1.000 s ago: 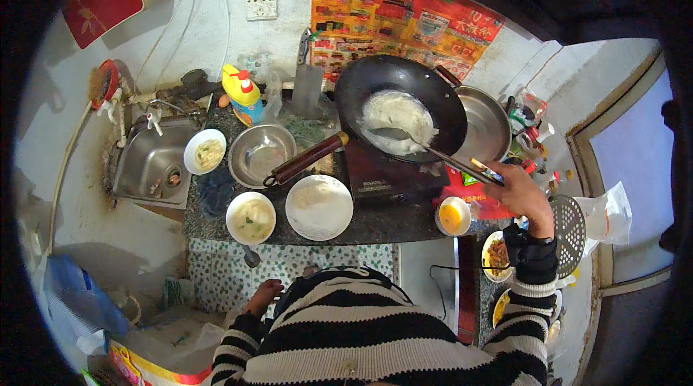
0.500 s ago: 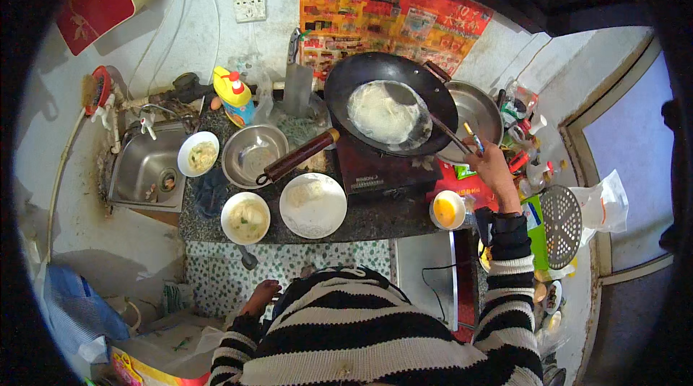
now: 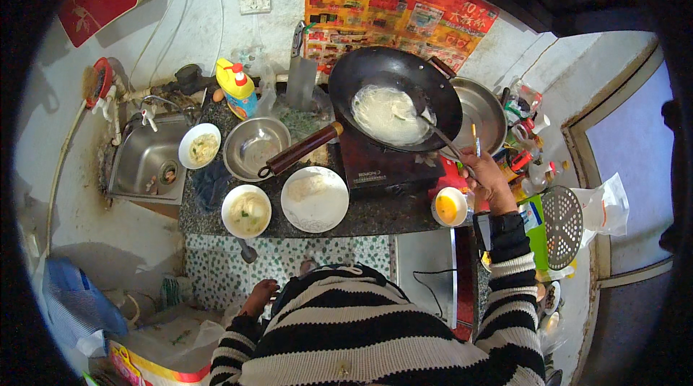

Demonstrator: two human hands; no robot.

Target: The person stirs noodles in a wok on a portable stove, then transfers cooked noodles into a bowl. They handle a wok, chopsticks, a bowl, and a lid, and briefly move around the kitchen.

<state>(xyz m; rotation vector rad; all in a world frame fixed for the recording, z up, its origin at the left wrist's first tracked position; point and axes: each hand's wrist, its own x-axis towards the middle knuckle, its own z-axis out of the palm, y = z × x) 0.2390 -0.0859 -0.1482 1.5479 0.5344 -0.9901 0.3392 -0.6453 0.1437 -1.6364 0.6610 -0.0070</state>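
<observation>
My right hand is closed around the handle of a metal spatula. Its head dips into pale, soupy food, so its exact shape is partly hidden. A thin white-and-orange stick sticks up from the same hand. The food lies in a black wok with a wooden handle, set over a dark cooktop. Just left of my right wrist is a cup of beaten egg. My left hand hangs low beside my body, fingers loosely apart, holding nothing.
A white plate, a steel bowl and two bowls of food line the counter. At left is a sink beside a yellow bottle. A cleaver stands behind. Bottles and a perforated disc crowd the right.
My right hand has come slightly nearer to me, drawing the spatula head toward the right side of the food. The food's surface looks wetter and looser. My left hand stays low.
</observation>
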